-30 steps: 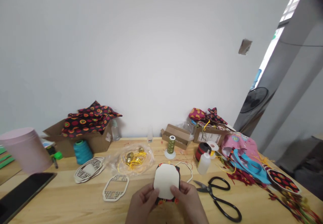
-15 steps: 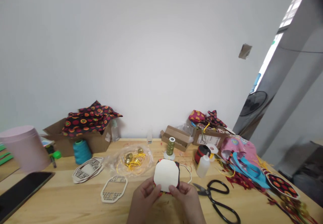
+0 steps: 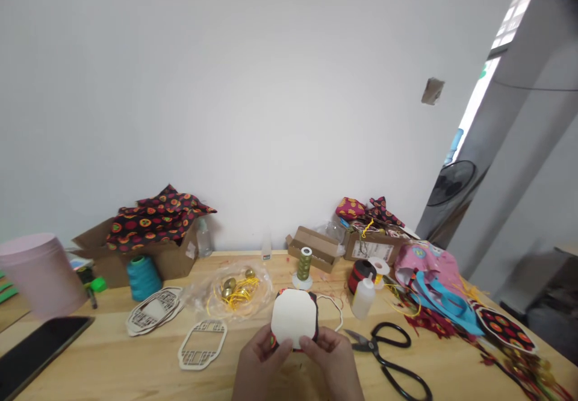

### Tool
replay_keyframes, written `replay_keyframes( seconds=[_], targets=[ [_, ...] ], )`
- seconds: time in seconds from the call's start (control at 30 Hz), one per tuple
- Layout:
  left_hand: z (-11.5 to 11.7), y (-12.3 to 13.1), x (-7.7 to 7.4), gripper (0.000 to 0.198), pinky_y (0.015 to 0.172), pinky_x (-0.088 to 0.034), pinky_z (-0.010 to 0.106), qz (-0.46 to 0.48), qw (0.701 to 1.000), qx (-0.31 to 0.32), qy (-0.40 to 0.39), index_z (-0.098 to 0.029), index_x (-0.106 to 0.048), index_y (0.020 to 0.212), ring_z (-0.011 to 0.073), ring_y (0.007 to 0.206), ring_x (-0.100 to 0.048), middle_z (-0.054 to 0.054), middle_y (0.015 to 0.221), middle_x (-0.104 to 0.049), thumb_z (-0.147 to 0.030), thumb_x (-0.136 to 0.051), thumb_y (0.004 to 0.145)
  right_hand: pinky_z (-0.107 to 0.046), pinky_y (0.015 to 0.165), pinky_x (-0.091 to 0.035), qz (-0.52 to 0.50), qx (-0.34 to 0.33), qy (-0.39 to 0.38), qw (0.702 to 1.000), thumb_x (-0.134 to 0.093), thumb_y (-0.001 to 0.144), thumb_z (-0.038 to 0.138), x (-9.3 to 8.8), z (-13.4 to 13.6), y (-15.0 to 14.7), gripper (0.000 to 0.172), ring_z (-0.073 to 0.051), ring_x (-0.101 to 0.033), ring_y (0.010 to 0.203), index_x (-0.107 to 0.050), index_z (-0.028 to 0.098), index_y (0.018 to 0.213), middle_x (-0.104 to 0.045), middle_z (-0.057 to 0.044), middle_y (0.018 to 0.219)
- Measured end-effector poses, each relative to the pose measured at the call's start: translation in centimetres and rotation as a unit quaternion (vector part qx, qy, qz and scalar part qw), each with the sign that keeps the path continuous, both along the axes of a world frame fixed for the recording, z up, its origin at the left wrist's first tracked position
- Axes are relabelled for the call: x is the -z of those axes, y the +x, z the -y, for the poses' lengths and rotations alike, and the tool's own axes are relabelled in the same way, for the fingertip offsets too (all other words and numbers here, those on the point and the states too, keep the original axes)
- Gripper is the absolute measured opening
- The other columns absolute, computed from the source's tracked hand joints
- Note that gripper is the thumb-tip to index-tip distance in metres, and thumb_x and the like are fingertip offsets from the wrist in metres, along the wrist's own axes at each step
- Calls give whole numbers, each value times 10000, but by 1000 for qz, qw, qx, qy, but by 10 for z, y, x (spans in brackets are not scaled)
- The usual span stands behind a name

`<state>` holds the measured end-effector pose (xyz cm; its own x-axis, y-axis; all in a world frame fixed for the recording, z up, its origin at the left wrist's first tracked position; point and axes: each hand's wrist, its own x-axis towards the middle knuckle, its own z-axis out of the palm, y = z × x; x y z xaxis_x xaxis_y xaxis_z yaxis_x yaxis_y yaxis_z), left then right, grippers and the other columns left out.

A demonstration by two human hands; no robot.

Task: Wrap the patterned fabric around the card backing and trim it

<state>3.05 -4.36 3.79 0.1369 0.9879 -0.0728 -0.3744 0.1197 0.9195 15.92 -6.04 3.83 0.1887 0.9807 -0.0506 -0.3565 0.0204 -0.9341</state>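
A white rounded-square panel (image 3: 294, 318) with dark patterned fabric showing round its edges is held up in front of me. My left hand (image 3: 263, 353) grips its lower left corner, thumb on the white face. At the lower right corner, my right hand (image 3: 328, 353) pinches it the same way, its thumb close to the other. The fingers behind the panel are hidden. A white cord (image 3: 338, 312) curves out on the table to its right. Just right of my right hand lie black-handled scissors (image 3: 377, 348). A white cut-out lattice frame (image 3: 203, 344) lies left of my left hand.
A green thread spool (image 3: 304, 265) and a white squeeze bottle (image 3: 363, 297) stand beyond my hands. A plastic bag with bells and yellow cord (image 3: 239, 289) lies left of the spool. Stacked lattice frames (image 3: 155, 312), a teal thread cone (image 3: 143, 278) and a phone (image 3: 43, 353) sit further left.
The view has shifted slightly, so most things sit a little lower or further left. Both hands keep their hold on the panel; the thumbs have stayed at its lower edge.
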Motion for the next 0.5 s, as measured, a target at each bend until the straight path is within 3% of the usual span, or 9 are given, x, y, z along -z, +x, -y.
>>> replay_keyframes(
  seconds=[0.13,0.27,0.43,0.5],
  targets=[
    [1,1,-4,318,694,-520,315,-7,1000,-5,13,-146,-681,811,240,753,-655,62,796,-733,-249,-757,519,-266,565,-439,12,-1,19,1000,-769,490,330,0,-1,3,245,-175,-576,559,-701,122,601,-680,-45,575],
    [1,-1,-5,322,700,-520,306,-13,1000,-7,25,-151,-689,809,238,759,-653,57,801,-733,-257,-759,514,-242,523,-408,33,9,30,999,-746,548,320,3,-3,5,226,-142,-523,480,-673,114,494,-639,-28,475],
    [0,-9,5,325,721,-513,294,-29,998,1,52,-156,-688,845,234,790,-643,46,826,-729,-236,-742,535,-291,703,-451,1,-12,58,998,-758,543,319,1,-7,5,306,-217,-593,769,-707,138,785,-706,-71,806],
    [0,-13,7,315,709,-513,275,-56,996,1,67,-160,-689,854,224,777,-640,39,821,-728,-217,-732,547,-296,722,-453,-20,-22,64,997,-752,568,310,-1,-7,6,303,-212,-594,789,-698,148,818,-702,-78,852]
  ],
)
